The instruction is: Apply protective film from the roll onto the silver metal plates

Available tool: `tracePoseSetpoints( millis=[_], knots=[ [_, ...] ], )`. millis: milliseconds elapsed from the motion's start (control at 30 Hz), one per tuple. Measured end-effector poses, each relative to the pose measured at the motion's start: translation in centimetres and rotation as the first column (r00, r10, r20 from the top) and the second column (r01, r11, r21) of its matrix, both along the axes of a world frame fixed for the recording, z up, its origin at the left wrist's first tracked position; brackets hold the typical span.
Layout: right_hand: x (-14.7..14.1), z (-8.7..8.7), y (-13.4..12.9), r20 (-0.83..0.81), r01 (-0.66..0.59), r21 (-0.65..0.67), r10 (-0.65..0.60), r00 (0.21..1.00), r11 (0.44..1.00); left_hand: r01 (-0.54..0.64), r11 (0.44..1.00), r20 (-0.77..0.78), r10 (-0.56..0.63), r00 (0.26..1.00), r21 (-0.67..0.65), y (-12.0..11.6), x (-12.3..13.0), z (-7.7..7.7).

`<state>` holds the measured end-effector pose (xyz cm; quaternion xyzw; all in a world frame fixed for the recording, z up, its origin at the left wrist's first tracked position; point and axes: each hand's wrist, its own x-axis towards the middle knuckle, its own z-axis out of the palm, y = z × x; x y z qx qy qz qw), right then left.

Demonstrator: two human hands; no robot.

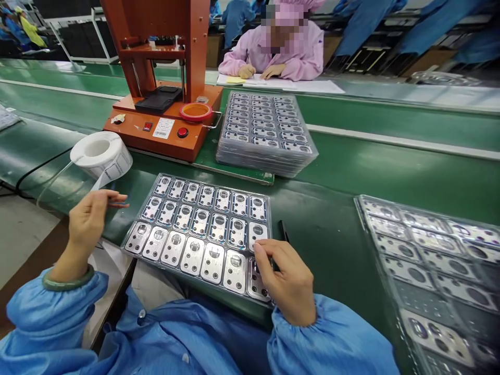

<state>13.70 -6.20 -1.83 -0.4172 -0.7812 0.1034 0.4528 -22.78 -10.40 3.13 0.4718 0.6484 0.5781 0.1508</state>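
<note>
Before me lies the tray (199,276) of metal plates (201,222). My right hand (287,278) curls over its right end, thumb near forefinger; my left hand (88,219), fingers bunched, is left of it, near the label roll (113,161). I can't tell whether either pinches anything.

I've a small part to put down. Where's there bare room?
Between the front tray and right tray, the green surface is bare to the right of the black pen-like object. Another bare patch lies right of the tray stack. Around the label roll it's crowded, with the left hand and orange machine nearby.
</note>
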Motion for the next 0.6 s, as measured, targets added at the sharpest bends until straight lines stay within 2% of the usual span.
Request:
tracePoseSetpoints(
  millis=[33,133,200,267,433,500,600],
  knots=[
    [0.0,0.0,-0.1,0.001,0.008,0.003,-0.008,1.000,1.000,0.011,0.999,-0.072,-0.014,0.997,-0.037,0.0,1.2,0.0],
    [0.1,0.2,-0.2,-0.009,0.066,0.021,-0.065,0.998,0.998,0.149,0.979,-0.288,-0.184,0.940,-0.138,0.5,4.2,-0.6],
    [0.1,0.5,-0.2,-0.024,0.097,0.030,-0.097,0.995,0.995,0.216,0.969,-0.412,-0.247,0.877,-0.120,0.9,6.0,-1.1],
    [0.0,0.6,-0.3,-0.033,0.098,0.033,-0.097,0.995,0.995,0.292,0.953,-0.454,-0.294,0.841,-0.077,1.2,7.8,-1.5],
    [-0.1,0.6,-0.4,-0.033,0.066,0.052,-0.065,0.997,0.996,0.398,0.917,-0.318,-0.384,0.867,-0.022,1.4,12.2,-1.2],
    [-0.1,0.6,-0.5,-0.035,0.068,0.055,-0.066,0.997,0.996,0.452,0.892,-0.195,-0.449,0.872,-0.031,1.3,13.7,-1.1],
    [0.1,0.7,-0.6,-0.050,0.080,0.045,-0.078,0.996,0.996,0.571,0.820,0.034,-0.570,0.821,-0.050,1.1,15.6,-1.2]
  ],
)
